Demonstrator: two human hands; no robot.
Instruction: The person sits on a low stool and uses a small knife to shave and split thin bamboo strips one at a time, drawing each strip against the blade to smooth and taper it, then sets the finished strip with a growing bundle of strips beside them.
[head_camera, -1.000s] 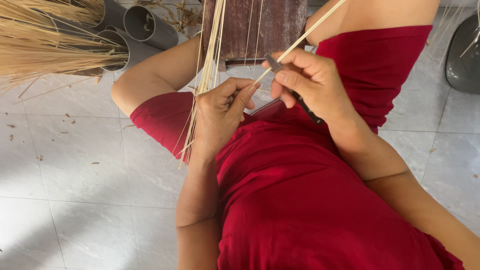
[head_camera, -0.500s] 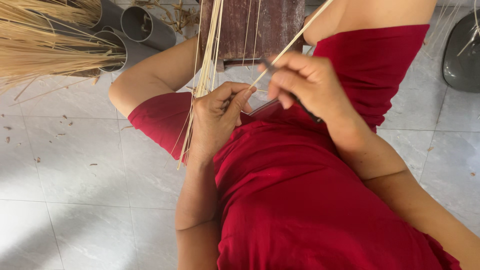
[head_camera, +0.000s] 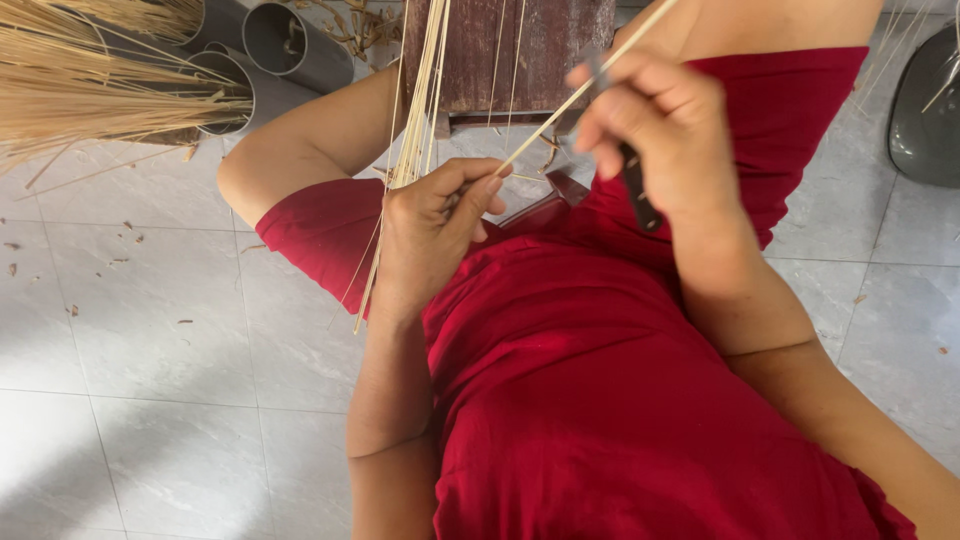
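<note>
Count, head view. Hands: 2, left hand (head_camera: 430, 225) and right hand (head_camera: 665, 130). Knife (head_camera: 625, 165): 1, dark handle. Single pale stick (head_camera: 585, 88) between the hands: 1. Bunch of thin strips (head_camera: 420, 120) in left hand: 1 bunch, approx. a dozen strips, exact no. can't tell. Grey pipes (head_camera: 275, 40): 3 visible. Straw pile (head_camera: 90, 85): 1. Wooden block (head_camera: 520, 50): 1. Dark grey basin (head_camera: 925, 110): 1, part in view.
</note>
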